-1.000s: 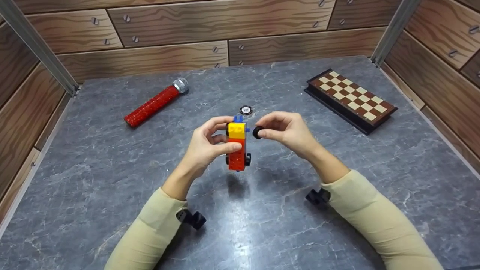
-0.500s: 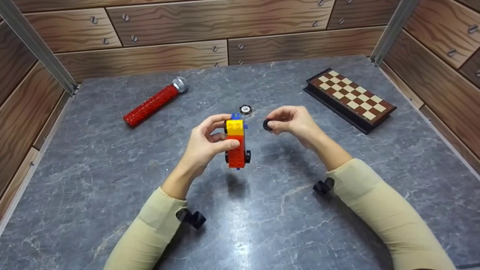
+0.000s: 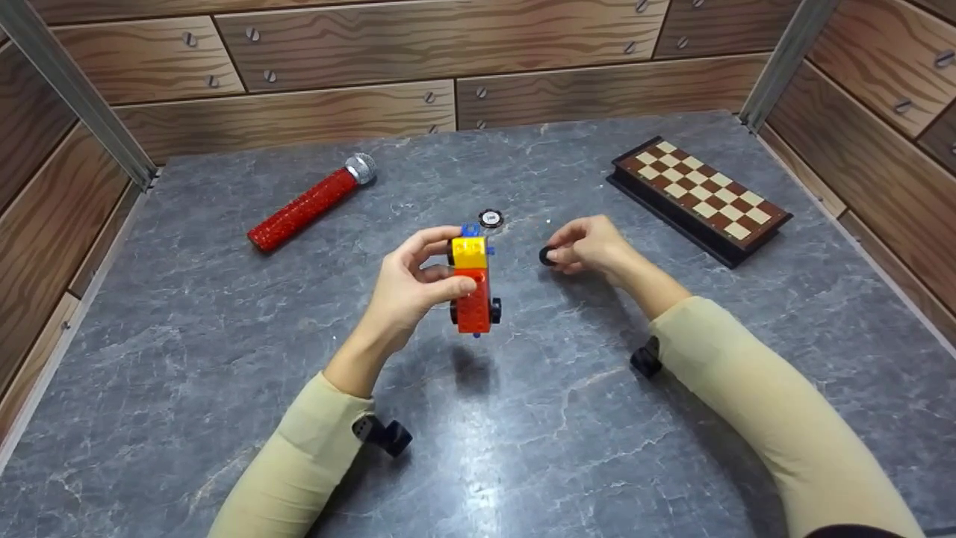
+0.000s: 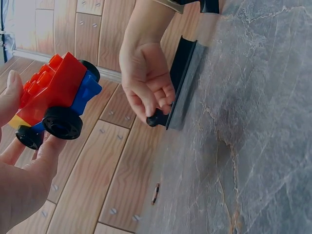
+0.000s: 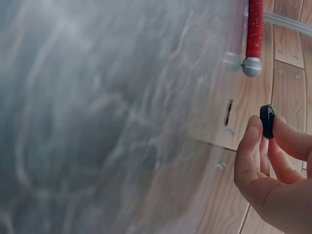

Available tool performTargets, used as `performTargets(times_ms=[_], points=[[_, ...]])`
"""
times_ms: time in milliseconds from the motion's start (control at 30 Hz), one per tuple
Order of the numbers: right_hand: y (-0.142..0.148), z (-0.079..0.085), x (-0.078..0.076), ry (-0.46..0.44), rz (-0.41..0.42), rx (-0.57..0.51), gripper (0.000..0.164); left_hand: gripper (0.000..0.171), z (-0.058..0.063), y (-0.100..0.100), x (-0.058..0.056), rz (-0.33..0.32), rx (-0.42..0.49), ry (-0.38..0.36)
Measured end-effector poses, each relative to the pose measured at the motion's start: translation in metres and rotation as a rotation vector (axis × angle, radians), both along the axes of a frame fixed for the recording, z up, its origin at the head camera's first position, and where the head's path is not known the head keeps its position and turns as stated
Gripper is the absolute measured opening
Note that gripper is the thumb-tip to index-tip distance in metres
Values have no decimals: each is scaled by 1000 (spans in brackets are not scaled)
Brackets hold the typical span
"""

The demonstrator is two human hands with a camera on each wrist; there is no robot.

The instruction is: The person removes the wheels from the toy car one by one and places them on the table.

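I have the left hand (image 3: pixel 405 285) near the middle of my head view, its grip curled round a toy vehicle (image 3: pixel 473 308) with the thumb across the red body. The toy is lifted off the grey desk (image 3: pixel 523 418), its yellow block (image 3: pixel 470 252) toward 12 o'clock, and a blue peg (image 3: pixel 491 251) sticks out at that block's 3 o'clock side. My left wrist view shows mounted wheels (image 4: pixel 62 123) on the toy. Between 2 and 3 o'clock from it, the right hand (image 3: pixel 594 246) pinches a loose black wheel (image 5: pixel 266 122), well clear of the toy. The right wrist view blurs over the desk, so I can't fairly judge how high that wheel sits. From the toy, a poker chip (image 3: pixel 491 218) lies between 12 and 1, a red microphone (image 3: pixel 305 209) farther off at 10, and a chessboard case (image 3: pixel 698 190) at about 2.
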State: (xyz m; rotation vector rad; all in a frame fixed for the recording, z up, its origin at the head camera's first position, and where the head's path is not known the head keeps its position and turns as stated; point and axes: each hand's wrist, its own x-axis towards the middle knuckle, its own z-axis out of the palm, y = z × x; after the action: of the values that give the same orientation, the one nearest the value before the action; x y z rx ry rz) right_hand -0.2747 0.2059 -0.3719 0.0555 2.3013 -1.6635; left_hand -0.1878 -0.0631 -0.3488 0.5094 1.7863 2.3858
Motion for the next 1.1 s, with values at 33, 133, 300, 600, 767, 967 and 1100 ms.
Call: performTargets(times_ms=[33,133,300,600,767,967,1100], points=[[1,-1,-1,-14,-3,13,29,59,0,0,0,1,0,0],[1,-4,-5,-49,7,56,29,59,0,0,0,4,-3,-1],[0,-8,-7,-86,50,72,28,58,-1,0,0,8,1,-4],[-3,-8,-8,-93,80,107,27,58,-2,1,-1,9,-2,3],[2,-6,-6,-81,75,135,27,56,-3,1,-1,14,-5,7],[8,2,-2,-61,61,46,32,56,-2,1,-1,29,-5,3],[11,6,2,-41,67,-23,35,56,-3,0,-2,36,1,0]])
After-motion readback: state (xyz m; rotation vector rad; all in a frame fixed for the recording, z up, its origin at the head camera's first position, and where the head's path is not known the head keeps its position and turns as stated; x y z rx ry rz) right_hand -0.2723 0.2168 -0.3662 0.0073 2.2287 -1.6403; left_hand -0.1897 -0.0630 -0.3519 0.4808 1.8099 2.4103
